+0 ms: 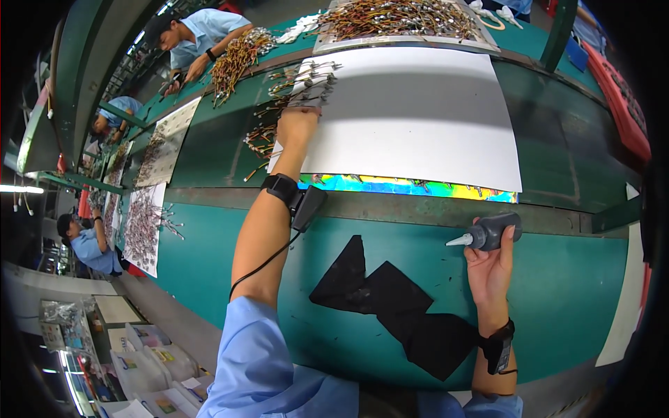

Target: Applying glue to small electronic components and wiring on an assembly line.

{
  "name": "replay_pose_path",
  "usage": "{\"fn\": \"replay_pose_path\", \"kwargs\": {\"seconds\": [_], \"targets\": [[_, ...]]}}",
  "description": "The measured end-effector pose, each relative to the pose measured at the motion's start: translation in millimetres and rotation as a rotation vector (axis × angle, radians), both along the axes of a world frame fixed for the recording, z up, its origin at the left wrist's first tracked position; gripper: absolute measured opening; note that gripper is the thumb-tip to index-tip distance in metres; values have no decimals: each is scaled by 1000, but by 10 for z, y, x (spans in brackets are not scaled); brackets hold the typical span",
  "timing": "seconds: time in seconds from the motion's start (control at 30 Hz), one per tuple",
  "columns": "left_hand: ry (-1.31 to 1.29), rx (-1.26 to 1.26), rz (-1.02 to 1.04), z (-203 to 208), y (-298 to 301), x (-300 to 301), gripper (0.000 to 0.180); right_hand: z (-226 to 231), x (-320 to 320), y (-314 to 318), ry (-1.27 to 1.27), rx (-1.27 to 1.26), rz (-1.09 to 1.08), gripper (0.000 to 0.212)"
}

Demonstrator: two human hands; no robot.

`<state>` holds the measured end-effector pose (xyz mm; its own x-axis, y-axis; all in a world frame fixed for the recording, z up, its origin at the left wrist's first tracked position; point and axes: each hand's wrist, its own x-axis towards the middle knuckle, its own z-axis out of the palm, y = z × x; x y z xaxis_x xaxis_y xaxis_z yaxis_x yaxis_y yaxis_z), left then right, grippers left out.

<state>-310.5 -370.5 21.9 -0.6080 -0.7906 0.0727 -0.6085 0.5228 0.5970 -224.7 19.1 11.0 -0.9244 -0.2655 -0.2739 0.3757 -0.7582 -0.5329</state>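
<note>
Holding a grey bottle [495,232] in right hand [490,261], curling left hand [297,127] near wires [263,137] by white sheet [411,115], unclear whether gripping any.

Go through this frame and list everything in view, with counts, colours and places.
Bench: one, green, nearest the person
Bottle: one, dark grey, pale nozzle, above bench
Black cloth: piece count unclear, black, on bench
White sheet: one, white, beyond bench
Patterned sheet: one, multicoloured, at white sheet's near edge
Wires: many, mixed colours, heaped beyond, also white sheet's left edge
Bins: several, translucent, lower left
Co-workers: at least three, blue shirts, left
Left hand: one, bare, beside wires
Right hand: one, bare, holding bottle
</note>
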Motion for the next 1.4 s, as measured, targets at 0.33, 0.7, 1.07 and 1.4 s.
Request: {"fn": "replay_pose_path", "kwargs": {"seconds": [0.33, 0.7, 1.07, 1.4], "targets": [[47, 26, 118, -56, 85, -150, 33, 8, 3, -15, 23, 33, -6, 34], [47, 56, 193, -20, 231, -186, 31, 24, 15, -24, 50, 65, -6, 33], [143, -19, 47, 173, 332, 315, 28, 9, 6, -38, 74, 32, 29, 33], [300, 309, -250, 205, 556, 2441, 28, 4, 11, -1, 121, -20, 59, 30]]}}
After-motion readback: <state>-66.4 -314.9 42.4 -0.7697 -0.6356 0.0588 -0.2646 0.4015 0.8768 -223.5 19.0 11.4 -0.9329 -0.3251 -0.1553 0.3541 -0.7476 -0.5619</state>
